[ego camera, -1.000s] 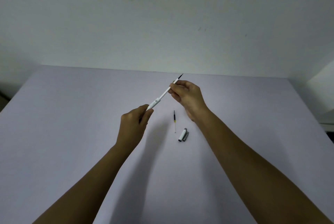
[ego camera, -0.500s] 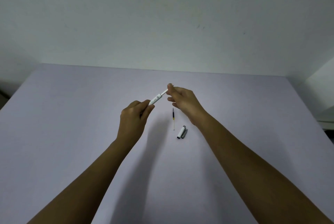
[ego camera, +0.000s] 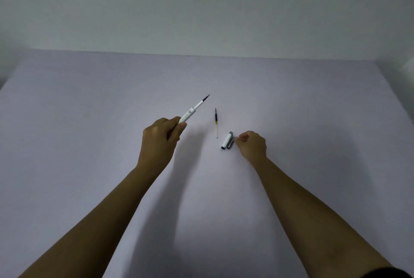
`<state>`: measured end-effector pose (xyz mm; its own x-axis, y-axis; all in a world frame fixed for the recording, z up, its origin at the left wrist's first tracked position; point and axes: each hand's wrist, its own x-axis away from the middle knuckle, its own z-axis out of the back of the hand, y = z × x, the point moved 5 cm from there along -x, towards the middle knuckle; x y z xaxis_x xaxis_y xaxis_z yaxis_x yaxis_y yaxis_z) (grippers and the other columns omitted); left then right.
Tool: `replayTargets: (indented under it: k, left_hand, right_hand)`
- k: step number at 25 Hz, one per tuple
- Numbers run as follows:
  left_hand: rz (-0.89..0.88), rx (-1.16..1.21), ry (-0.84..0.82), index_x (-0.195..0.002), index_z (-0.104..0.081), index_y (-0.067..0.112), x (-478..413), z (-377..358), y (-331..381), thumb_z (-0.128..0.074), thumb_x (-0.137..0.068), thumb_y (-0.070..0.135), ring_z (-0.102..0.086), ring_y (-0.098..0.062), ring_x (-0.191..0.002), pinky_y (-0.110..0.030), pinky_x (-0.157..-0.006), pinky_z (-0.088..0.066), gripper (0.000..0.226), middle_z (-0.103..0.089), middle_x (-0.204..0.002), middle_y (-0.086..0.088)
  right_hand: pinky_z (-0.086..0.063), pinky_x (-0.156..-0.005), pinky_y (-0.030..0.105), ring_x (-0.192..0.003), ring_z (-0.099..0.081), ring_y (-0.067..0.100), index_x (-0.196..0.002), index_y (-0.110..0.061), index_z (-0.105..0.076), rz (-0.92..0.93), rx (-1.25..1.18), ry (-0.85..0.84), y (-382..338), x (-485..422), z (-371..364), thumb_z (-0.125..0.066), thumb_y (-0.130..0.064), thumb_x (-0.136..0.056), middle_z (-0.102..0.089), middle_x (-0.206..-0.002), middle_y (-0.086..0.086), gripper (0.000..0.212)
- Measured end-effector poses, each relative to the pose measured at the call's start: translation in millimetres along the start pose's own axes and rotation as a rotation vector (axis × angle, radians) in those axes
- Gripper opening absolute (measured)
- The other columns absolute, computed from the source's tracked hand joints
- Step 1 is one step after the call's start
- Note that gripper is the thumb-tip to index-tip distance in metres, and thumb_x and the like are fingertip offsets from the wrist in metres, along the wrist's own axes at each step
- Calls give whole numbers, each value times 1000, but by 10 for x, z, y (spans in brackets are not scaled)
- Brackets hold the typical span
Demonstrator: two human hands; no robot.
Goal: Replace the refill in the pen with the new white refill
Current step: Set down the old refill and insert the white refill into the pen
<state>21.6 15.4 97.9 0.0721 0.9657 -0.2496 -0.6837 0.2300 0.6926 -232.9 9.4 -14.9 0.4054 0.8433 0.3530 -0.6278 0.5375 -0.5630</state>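
Note:
My left hand [ego camera: 160,141] is closed around the lower end of the white pen barrel [ego camera: 189,113], held above the table and slanting up to the right. A white refill with a dark tip [ego camera: 205,99] sticks out of its top. A loose refill [ego camera: 216,122], dark at the far end and yellowish-clear at the near end, lies on the table. Just right of it lies the white cap with a grey clip [ego camera: 227,141]. My right hand [ego camera: 252,145] is low at the table, with curled fingertips at the cap's right side. Whether they grip it is unclear.
The table [ego camera: 89,120] has a pale lilac top that reaches back to a plain wall. Its right edge runs near a white object [ego camera: 408,66] at the far right. My arms cast shadows on the top.
My right hand has let go of the refill's tip and dropped down to the right, beside the cap. My left hand still holds the pen, with the refill now pushed deeper in.

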Motion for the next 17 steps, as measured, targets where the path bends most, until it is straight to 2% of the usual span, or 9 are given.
replayTargets:
  k: [3,7,10,11,12,14,17]
  left_hand:
    - [-1,0,-6,-84,-66,10,32,-35,-24,-56,-91,21,-64,-26,-59,-45,-60,-53,17,-59,-63,-13]
    - [-2,1,0,-84,-66,9,64,-46,-22,-56,-90,20,-63,-27,-59,-46,-60,-53,16,-60,-63,-13]
    - [-14,-5,-2,-85,-67,9,76,-39,8,-57,-90,19,-63,-27,-59,-44,-59,-52,15,-60,-62,-12]
    - [-18,-2,-2,-85,-67,9,76,-32,25,-57,-90,19,-63,-27,-59,-43,-59,-52,15,-60,-63,-13]
    - [-22,2,-2,-85,-67,8,71,-24,44,-57,-90,18,-63,-28,-59,-44,-59,-52,15,-60,-63,-13]
    - [-43,-10,-10,-84,-66,6,57,-18,91,-57,-90,17,-63,-28,-59,-45,-59,-51,16,-61,-62,-14]
    - [-75,-44,-39,-78,-63,5,33,-21,166,-55,-91,18,-62,-29,-59,-47,-58,-50,20,-58,-60,-14]
  right_hand:
    - [-46,-88,31,-109,-60,27,-104,-5,-65,-8,-4,22,-63,-10,-85,-67,-29,-84,-70,-111,12,31]
    - [-49,-82,31,-104,-63,27,-99,-6,-67,-37,12,34,-51,-16,-95,-68,-21,-80,-71,-104,10,24]
    - [-46,-62,25,-82,-65,26,-77,-10,-69,-66,47,-14,-34,-3,-34,-64,-19,-79,-67,-70,4,10]
    - [-45,-60,24,-75,-63,24,-71,-12,-70,-69,1,-21,-63,4,4,-63,-19,-79,-66,-66,4,14]
    - [-48,-64,25,-74,-62,20,-70,-12,-71,-77,-142,-29,-110,3,45,-62,-18,-80,-69,-70,5,14]
    - [-54,-76,27,-75,-63,14,-72,-16,-69,-103,-627,-80,-284,21,158,-62,-13,-81,-71,-76,4,11]
    - [-55,-67,17,-70,-66,5,-79,-14,-65,-86,-1233,-195,-637,56,365,-62,-10,-86,-71,-69,-2,9]
